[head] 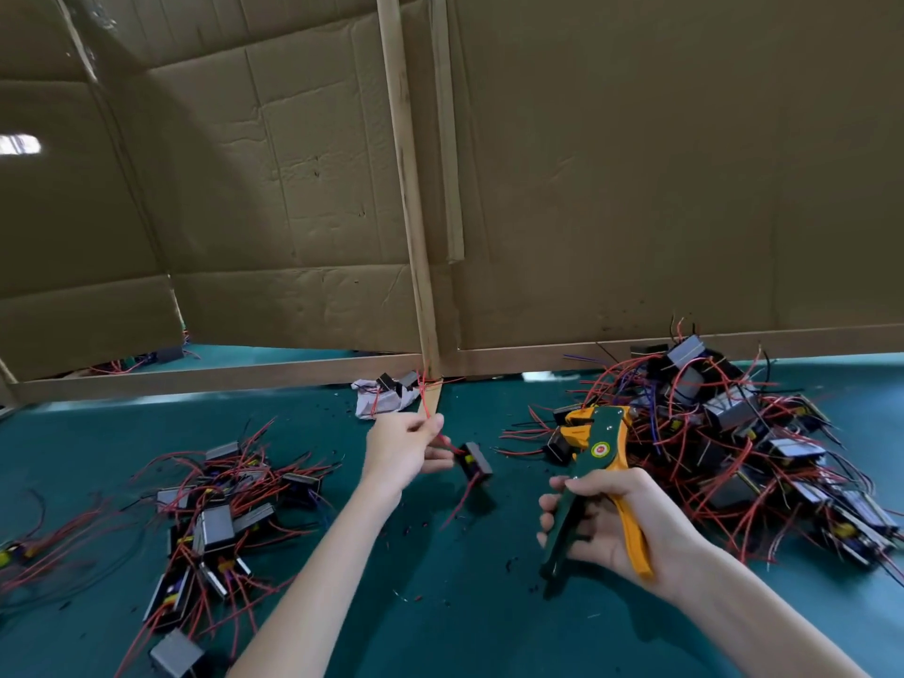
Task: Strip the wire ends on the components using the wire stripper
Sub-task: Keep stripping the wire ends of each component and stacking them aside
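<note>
Basically, the whole scene is backed by a cardboard wall (636,188), with a green worktop (440,628) laid out in front of it and dotted with dark specks that are probably insulation offcuts. A big heap of components (734,433) with red and black leads is piled at the right. A flatter batch (220,506) is spread at the left, and which lot is done can't be told from here.

Step-wise, it looks like one piece is being lined up for a strip and nothing is being cut yet.

The right hand (611,521) is wrapped round the wire stripper (597,462): the fingers are curled over the green handle and the yellow handle is lying against the palm. The handles are splayed apart, so no squeeze is being applied. The tool's head is pointed up and away, near the heap and well apart from the other hand.

The left hand (401,447) is closed in a pinch on a red wire (430,418), held between thumb and fingertips. A single black component (474,462) is trailing from it just beside the hand. Whether that piece is resting on the worktop or hanging just above it can't be made out.

Next, the free wire end would need to be fed squarely into the stripper's mouth and kept taut before the handles get squeezed. A slack lead would likely be nicked or slip out.
</note>
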{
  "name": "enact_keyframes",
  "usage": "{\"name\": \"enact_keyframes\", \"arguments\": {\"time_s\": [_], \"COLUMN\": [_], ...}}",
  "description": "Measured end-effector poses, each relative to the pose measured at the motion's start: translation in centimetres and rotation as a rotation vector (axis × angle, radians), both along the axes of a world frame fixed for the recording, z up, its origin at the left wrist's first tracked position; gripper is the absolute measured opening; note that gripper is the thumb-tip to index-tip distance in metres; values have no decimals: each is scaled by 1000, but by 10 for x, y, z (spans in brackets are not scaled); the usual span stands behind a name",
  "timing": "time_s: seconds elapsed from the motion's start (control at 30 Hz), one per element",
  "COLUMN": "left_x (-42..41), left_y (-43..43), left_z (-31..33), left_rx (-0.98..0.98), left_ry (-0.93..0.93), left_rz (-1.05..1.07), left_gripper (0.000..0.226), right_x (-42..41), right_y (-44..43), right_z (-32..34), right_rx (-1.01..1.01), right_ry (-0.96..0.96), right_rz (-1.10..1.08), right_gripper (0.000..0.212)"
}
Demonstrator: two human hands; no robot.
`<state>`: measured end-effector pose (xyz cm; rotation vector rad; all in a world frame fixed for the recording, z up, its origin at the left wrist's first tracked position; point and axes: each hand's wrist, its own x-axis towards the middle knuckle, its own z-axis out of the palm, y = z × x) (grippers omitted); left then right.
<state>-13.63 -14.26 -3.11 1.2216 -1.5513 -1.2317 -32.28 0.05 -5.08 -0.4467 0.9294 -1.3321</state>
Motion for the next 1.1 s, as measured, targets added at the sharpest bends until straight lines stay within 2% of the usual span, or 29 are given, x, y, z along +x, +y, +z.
{"name": "enact_keyframes", "arguments": {"time_s": [0.03,0.07,0.13,0.23,0.33,0.43,0.53,0.6,0.73,0.83,0.9,0.97,1.03,1.1], "left_x": [1,2,3,4,-4,-22,-37,-43,-47,-48,-47,-46,-47,-47], "left_y": [-1,-3,-7,-5,3,12,23,28,26,24,23,23,22,23], "left_z": [-1,-3,-6,-8,-13,-29,-43,-49,-58,-58,-56,-54,-52,-51], "left_rx": [42,70,43,-251,-502,-603,-598,-636,-841,-963,-1063,-1080,-1047,-945], "left_ry": [11,-8,-139,-398,-491,-605,-681,-704,-848,-914,-905,-855,-788,-652], "left_rz": [-51,-110,-204,-286,-371,-476,-521,-494,-446,-417,-325,-261,-240,-222], "left_gripper": [16,23,36,37,45,56,66,61,32,21,18,15,7,14], "right_x": [0,0,0,0,1,0,0,1,3,3,3,3,3,4], "right_y": [0,1,1,1,0,0,0,0,0,0,1,2,2,2], "right_z": [0,1,1,1,1,0,-1,-1,0,1,1,2,3,4], "right_rx": [5,8,14,13,9,-5,-20,-24,-27,-26,-29,-28,-29,-32], "right_ry": [1,0,-1,-5,-15,-24,-21,-21,-29,-33,-32,-29,-29,-31], "right_rz": [-5,-10,-18,-23,-36,-54,-60,-57,-48,-47,-49,-53,-52,-51], "right_gripper": [35,35,35,34,32,27,25,25,28,26,25,24,24,24]}}
